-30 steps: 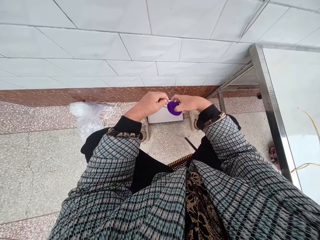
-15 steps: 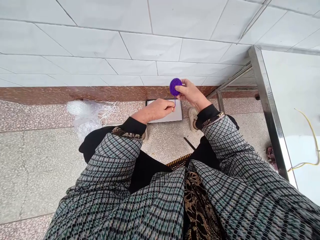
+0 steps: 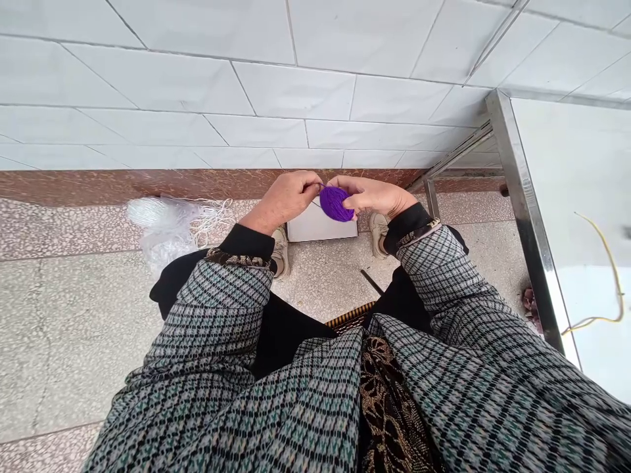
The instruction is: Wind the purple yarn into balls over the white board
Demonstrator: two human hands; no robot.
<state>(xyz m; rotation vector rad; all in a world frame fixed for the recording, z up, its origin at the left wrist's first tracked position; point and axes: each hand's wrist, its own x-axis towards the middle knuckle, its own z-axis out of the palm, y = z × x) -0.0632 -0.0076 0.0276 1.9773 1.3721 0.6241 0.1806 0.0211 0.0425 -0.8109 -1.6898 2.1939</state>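
Note:
A ball of purple yarn (image 3: 334,203) sits in the fingers of my right hand (image 3: 372,197), held above a white box (image 3: 321,228). My left hand (image 3: 284,202) is right beside it, its finger and thumb pinching a thin purple yarn strand (image 3: 320,187) that runs to the ball. The two hands nearly meet over the box. The ball hides part of the box's top edge, and my fingers cover part of the ball.
White plastic with tangled white cord (image 3: 170,226) lies on the floor to my left. My shoes (image 3: 378,234) stand at the box's sides. A tiled wall with a brown skirting (image 3: 148,184) is ahead, and a steel table frame (image 3: 522,210) stands at right.
My right hand has come down from above the box with the ball, back beside my left hand. My left hand has moved up and to the left, and it now pinches the strand.

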